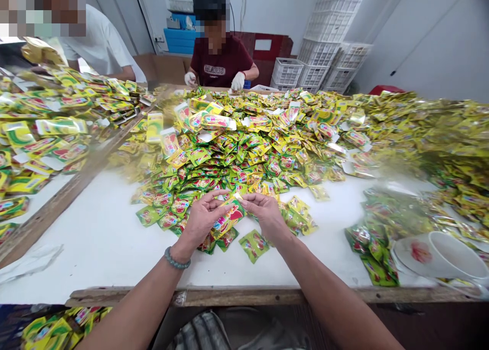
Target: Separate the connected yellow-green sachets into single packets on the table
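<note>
Close above the white tabletop, my left hand is closed round a small yellow and green printed carton with a red picture on it. The carton is tilted, its upper end towards my right hand. Thumb and fingers of that hand pinch the pale upper end, which looks like a flap. Just below lies a single green sachet on the table. More green and yellow sachets are heaped right in front of both hands. Several cartons with white flaps lie on top of the heap.
A wooden strip divides off another carton pile at left. Near the right edge stands a white floral mug beside sachets. Two people are across the table, one with white gloves. White crates are stacked behind.
</note>
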Demonstrator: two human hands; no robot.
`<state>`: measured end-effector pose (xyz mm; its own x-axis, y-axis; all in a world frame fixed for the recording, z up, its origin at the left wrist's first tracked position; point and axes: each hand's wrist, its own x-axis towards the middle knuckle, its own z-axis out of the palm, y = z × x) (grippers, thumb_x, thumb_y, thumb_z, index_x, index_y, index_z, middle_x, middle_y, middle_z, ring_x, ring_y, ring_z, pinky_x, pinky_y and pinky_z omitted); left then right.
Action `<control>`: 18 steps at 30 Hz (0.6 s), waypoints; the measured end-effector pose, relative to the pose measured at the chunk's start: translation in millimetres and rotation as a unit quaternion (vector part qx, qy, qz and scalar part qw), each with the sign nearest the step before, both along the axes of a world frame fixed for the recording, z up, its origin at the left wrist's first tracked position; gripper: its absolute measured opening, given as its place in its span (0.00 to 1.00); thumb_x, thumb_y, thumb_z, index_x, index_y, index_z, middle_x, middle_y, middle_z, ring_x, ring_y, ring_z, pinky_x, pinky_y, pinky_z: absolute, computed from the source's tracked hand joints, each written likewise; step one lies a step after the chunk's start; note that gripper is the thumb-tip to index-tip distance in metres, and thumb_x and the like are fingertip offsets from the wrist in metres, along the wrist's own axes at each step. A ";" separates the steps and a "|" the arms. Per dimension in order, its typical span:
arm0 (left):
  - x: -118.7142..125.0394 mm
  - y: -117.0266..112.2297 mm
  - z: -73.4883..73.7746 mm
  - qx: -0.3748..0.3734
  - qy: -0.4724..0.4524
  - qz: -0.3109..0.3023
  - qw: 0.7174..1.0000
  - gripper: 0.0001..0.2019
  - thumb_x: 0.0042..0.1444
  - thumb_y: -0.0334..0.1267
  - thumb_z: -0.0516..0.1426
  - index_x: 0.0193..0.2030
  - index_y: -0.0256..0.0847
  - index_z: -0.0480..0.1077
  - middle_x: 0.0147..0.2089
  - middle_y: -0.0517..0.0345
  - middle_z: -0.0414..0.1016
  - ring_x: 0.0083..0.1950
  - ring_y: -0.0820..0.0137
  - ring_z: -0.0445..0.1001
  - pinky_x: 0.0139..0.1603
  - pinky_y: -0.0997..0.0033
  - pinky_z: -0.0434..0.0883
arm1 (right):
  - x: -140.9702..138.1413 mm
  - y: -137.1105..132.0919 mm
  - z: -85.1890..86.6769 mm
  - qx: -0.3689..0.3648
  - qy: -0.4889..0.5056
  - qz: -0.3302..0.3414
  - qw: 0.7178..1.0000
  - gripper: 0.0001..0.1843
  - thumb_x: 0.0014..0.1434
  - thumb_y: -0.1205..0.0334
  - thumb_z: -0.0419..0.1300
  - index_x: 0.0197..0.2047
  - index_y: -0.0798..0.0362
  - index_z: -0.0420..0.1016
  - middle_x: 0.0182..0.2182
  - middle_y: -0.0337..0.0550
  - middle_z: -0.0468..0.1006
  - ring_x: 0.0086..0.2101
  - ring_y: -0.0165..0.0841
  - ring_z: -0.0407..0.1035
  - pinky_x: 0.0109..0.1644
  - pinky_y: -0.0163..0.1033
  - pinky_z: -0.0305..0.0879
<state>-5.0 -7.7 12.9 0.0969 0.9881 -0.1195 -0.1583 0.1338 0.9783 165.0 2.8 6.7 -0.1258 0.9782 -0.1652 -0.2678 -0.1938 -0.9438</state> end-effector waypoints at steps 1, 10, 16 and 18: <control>-0.6 0.0 0.6 0.000 0.000 0.001 1.000 0.27 0.43 0.44 0.70 0.50 0.38 0.74 0.28 0.58 0.80 0.31 0.67 0.79 0.34 0.70 0.74 | 1.3 -0.3 0.6 0.006 -0.007 0.010 1.000 0.16 0.42 0.51 0.73 0.32 0.51 0.83 0.28 0.40 0.82 0.30 0.34 0.73 0.37 0.41 0.69; -3.0 -1.4 10.4 -0.092 -0.100 0.033 0.990 0.26 0.38 0.44 0.72 0.44 0.37 0.76 0.28 0.57 0.82 0.26 0.68 0.78 0.27 0.72 0.74 | 8.7 -9.1 9.1 0.168 -0.166 0.063 0.970 0.13 0.60 0.53 0.61 0.44 0.45 0.84 0.39 0.41 0.83 0.40 0.37 0.73 0.46 0.43 0.69; -4.7 -0.8 7.9 -0.037 -0.061 0.044 0.997 0.20 0.41 0.43 0.71 0.41 0.38 0.79 0.31 0.57 0.82 0.30 0.71 0.78 0.32 0.74 0.74 | 4.4 -18.4 12.9 0.376 -0.329 0.026 0.866 0.17 0.65 0.59 0.55 0.53 0.47 0.79 0.43 0.47 0.81 0.43 0.39 0.73 0.51 0.46 0.68; -5.2 -0.8 6.1 -0.011 -0.032 0.042 0.999 0.18 0.44 0.43 0.69 0.42 0.38 0.79 0.35 0.56 0.83 0.34 0.69 0.78 0.37 0.73 0.74 | 3.1 -19.1 12.2 0.377 -0.338 0.032 0.862 0.17 0.65 0.58 0.55 0.54 0.47 0.78 0.45 0.48 0.80 0.45 0.40 0.72 0.53 0.47 0.67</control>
<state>-10.3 -8.5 18.9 0.0221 0.9903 -0.1370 -0.2325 0.1384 0.9627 168.2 -16.4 18.8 -0.3079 0.8338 0.4582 0.3808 0.5494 -0.7438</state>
